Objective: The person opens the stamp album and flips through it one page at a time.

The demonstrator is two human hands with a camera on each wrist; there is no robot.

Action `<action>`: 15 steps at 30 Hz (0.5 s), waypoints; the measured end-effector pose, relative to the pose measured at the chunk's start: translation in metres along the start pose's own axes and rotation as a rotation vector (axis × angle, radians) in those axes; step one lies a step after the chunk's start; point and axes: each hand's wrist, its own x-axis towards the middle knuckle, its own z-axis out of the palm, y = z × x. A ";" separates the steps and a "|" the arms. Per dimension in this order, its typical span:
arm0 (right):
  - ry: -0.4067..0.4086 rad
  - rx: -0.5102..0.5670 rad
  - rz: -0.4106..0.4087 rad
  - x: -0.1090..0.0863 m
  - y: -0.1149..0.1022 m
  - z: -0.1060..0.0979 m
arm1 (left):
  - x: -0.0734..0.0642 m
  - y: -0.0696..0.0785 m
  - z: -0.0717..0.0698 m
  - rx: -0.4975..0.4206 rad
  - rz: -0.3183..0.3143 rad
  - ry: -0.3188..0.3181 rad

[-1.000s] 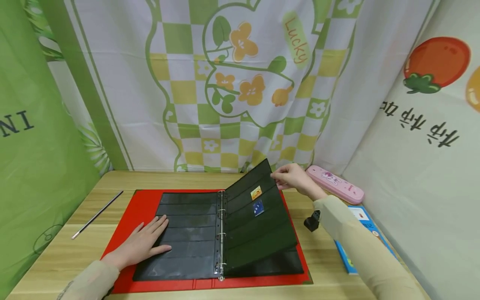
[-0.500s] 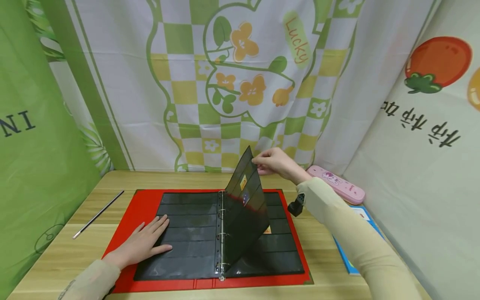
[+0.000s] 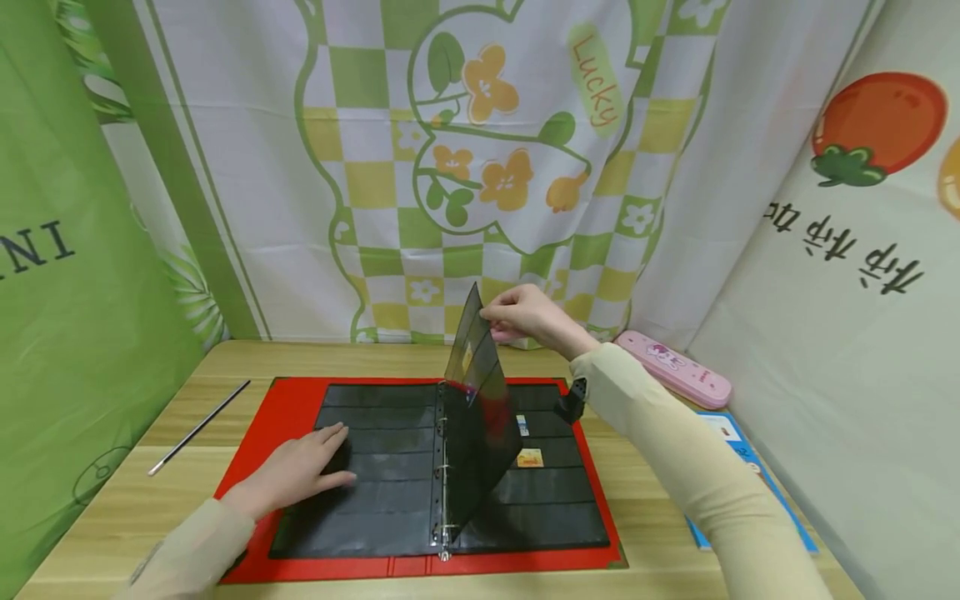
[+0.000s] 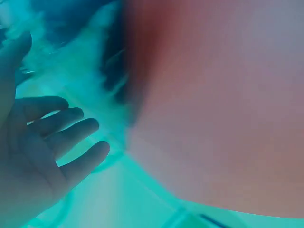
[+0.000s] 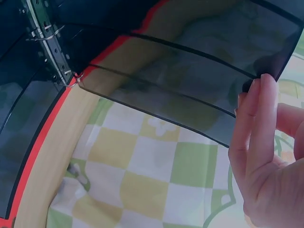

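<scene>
Swung further leftward since the earlier frame, one translucent black plastic pocket page (image 3: 483, 425) now stands nearly upright, baring two small printed cards (image 3: 529, 457) on the sheet beneath. Its long axis follows the metal rings (image 3: 446, 471) of the red ring binder (image 3: 285, 417). The right hand (image 3: 528, 315), the nearer, pinches its far outer corner; the left hand (image 3: 296, 468), fingers extended, lies over the left-hand page. "Lucky" (image 3: 595, 77) reads on the checked curtain (image 3: 491, 229).

The right hand (image 3: 528, 313) is raised farther forward than the left hand (image 3: 298, 469), thumb and fingers pinched; the left's fingers are extended, thumb spread.
</scene>
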 end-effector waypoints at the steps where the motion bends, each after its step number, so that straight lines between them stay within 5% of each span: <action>1: -0.002 -0.003 -0.001 0.000 -0.002 0.001 | 0.004 0.006 -0.006 -0.012 0.001 0.024; 9: 0.002 0.036 0.012 0.008 -0.009 0.016 | 0.039 0.076 -0.070 -0.220 0.007 0.209; 15: 0.006 0.013 0.004 0.012 -0.015 0.027 | 0.056 0.118 -0.112 -0.422 0.085 0.236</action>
